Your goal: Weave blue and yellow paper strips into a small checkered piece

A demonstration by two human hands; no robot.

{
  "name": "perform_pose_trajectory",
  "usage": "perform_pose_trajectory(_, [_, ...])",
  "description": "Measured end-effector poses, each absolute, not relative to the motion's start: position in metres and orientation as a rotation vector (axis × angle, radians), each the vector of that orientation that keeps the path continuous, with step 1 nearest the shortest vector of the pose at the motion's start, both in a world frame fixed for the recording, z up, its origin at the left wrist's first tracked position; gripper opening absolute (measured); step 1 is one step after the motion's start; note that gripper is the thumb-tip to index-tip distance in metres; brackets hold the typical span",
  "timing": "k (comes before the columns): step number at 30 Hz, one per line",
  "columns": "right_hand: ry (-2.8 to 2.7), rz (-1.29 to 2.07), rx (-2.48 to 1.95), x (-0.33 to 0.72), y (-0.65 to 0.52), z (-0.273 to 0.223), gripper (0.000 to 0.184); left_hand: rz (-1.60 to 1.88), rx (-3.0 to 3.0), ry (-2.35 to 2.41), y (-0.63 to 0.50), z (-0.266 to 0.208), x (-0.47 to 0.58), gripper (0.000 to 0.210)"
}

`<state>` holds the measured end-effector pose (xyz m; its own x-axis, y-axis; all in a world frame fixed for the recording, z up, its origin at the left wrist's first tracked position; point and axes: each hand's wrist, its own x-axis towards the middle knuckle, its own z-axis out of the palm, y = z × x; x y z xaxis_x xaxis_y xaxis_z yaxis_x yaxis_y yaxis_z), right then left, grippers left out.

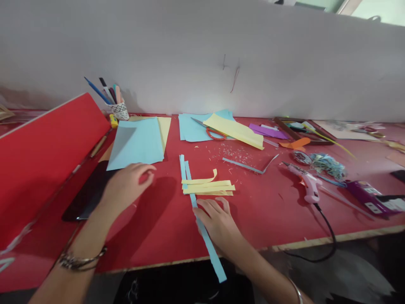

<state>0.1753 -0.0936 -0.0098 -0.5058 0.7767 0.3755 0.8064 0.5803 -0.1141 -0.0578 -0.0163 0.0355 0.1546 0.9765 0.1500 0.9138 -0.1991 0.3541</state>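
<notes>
My right hand (218,221) has its fingers on a long light-blue paper strip (210,249), gripping it near the middle. The strip's lower end hangs past the table's front edge. Its upper part runs among several yellow paper strips (211,188), beside another blue strip (182,166). My left hand (128,185) is lifted to the left of the strips, with a gap between thumb and curved fingers and nothing in it. Beneath and beside that hand lies a black flat device (85,198). Light-blue paper sheets (136,143) are just behind it.
Scissors with orange handles (216,135) lie partly under folded yellow paper (236,130). To the right are a pink glue gun (308,185) with its cord, a tangle of shredded paper (329,166) and a purple box (370,196). A red board (47,156) leans at the left, near a pen cup (119,110).
</notes>
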Motion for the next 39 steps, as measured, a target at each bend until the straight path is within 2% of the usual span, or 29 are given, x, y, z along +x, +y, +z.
perform_pose_trajectory(3, [-2.413,-0.089,-1.255,0.176,-0.093,-0.008,0.020,0.600,2.116,2.306,-0.023,0.027,-0.098,0.026])
perform_pose_trajectory(7, [-2.412,-0.097,-1.233,0.176,-0.093,-0.006,0.021,0.649,1.817,2.424,-0.023,0.006,-0.127,0.039])
perform_pose_trajectory(15, [-2.434,-0.104,-1.258,0.176,-0.093,-0.008,0.021,0.178,1.755,2.525,-0.025,0.026,-0.103,0.057])
perform_pose_trajectory(18, [-2.456,-0.076,-1.290,0.176,-0.093,-0.007,0.022,0.207,1.802,2.621,-0.027,0.035,-0.086,0.056])
perform_pose_trajectory(20, [-2.462,-0.055,-1.313,0.175,-0.094,-0.007,0.022,0.344,2.142,2.519,-0.025,0.037,-0.067,0.045])
perform_pose_trajectory(24, [-2.441,-0.070,-1.318,0.174,-0.093,-0.009,0.022,0.457,2.655,1.607,-0.020,0.032,-0.009,0.022])
perform_pose_trajectory(26, [-2.426,-0.089,-1.319,0.174,-0.093,-0.010,0.021,0.429,2.724,1.236,-0.017,0.029,0.021,0.020])
perform_pose_trajectory(32, [-2.405,-0.086,-1.305,0.174,-0.093,-0.008,0.019,0.150,2.687,1.098,-0.004,0.021,0.060,0.021])
perform_pose_trajectory(39, [-2.419,-0.009,-1.308,0.174,-0.092,-0.008,0.022,0.218,2.548,1.094,0.000,0.014,0.056,0.028])
